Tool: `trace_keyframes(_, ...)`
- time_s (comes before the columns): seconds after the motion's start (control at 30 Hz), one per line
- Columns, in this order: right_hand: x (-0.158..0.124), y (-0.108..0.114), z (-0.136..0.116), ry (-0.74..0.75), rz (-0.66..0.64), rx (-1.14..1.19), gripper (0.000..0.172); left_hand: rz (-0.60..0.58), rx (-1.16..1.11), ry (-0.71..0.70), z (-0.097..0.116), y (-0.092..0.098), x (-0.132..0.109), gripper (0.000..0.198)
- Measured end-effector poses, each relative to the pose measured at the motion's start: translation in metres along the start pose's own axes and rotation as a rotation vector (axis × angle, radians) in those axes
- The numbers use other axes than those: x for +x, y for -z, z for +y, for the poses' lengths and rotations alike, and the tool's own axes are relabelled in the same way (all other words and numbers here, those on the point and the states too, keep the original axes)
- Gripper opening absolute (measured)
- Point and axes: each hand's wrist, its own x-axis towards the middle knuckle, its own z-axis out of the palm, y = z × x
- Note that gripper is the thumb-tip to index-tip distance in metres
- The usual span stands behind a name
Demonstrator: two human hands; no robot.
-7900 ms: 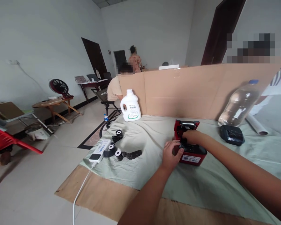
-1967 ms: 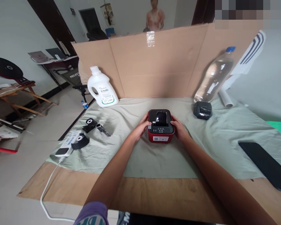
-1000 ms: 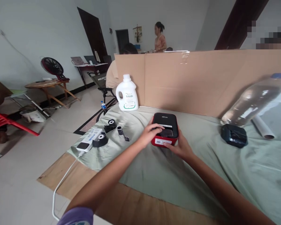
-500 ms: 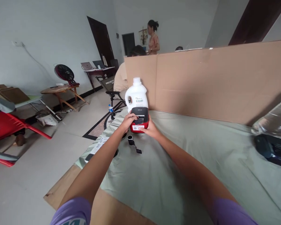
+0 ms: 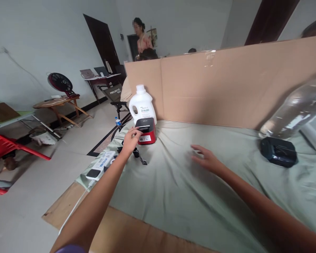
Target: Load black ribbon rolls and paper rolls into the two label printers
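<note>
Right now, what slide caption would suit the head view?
Left hand at red-and-black printer in front of white handled jug; right hand open above pale green cloth.

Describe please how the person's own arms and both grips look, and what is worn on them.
The left grip and right grip are bare human hands, with no visible covering. The left arm is bare up to a purple sleeve, just visible at the bottom edge. The right arm is bare to the picture's edge.

Left hand (image 5: 131,139) stretched forward and curled, right hand (image 5: 206,159) well apart, loosely spread, forearms (image 5: 102,196) bare
</note>
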Motion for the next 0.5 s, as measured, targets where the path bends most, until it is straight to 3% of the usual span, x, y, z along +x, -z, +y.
trace_keyframes(0.1,-0.082,0.088,0.036,-0.169,0.131,-0.162,0.038,0.055,0.101,-0.088,0.022,-0.002,-0.031,0.02)
trace_keyframes(0.17,-0.129,0.14,0.059,-0.268,0.249,-0.278,0.029,0.06,0.144,-0.135,0.038,-0.014,-0.054,0.02)
trace_keyframes(0.27,-0.174,0.197,0.084,-0.465,0.36,-0.452,0.032,-0.102,0.149,-0.235,0.069,-0.052,-0.094,0.017)
trace_keyframes(0.37,-0.184,0.228,0.095,-0.605,0.4,-0.608,0.035,-0.401,0.163,-0.369,0.104,-0.105,-0.14,0.014)
trace_keyframes(0.43,-0.173,0.238,0.098,-0.669,0.408,-0.692,0.036,-0.6,0.202,-0.444,0.127,-0.137,-0.171,0.011)
trace_keyframes(0.5,-0.153,0.241,0.102,-0.704,0.435,-0.745,0.036,-0.786,0.236,-0.535,0.144,-0.159,-0.197,0.023)
